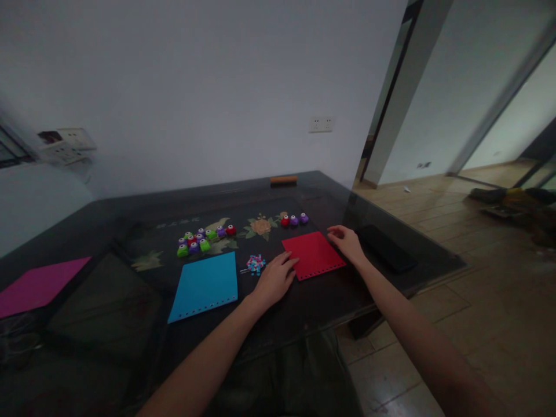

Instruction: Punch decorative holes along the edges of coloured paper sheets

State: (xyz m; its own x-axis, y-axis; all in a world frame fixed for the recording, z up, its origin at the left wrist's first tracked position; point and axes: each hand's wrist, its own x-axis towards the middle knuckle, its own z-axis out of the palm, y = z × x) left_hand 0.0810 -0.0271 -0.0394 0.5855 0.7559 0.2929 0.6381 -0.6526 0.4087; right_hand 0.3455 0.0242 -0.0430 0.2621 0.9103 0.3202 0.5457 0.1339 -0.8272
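A red sheet (315,255) with a row of holes along its near edge lies on the dark table. My left hand (275,279) rests at its left side, fingers stretched out and fingertips on the sheet. Beside its right edge is my right hand (347,244), fingers loosely bent and apart, with nothing visible in them. Left of my left hand sits a small pile of pink, blue and white bits (256,264), with a thin pale piece by it. Further left lies a blue sheet (208,284), also holed along its near edge.
Several small green, purple and red knobs with white round tops (193,246) stand behind the blue sheet; three more (294,220) stand behind the red one. A black flat object (386,249) lies right, a magenta sheet (43,284) far left, a brown roll (283,180) at the back.
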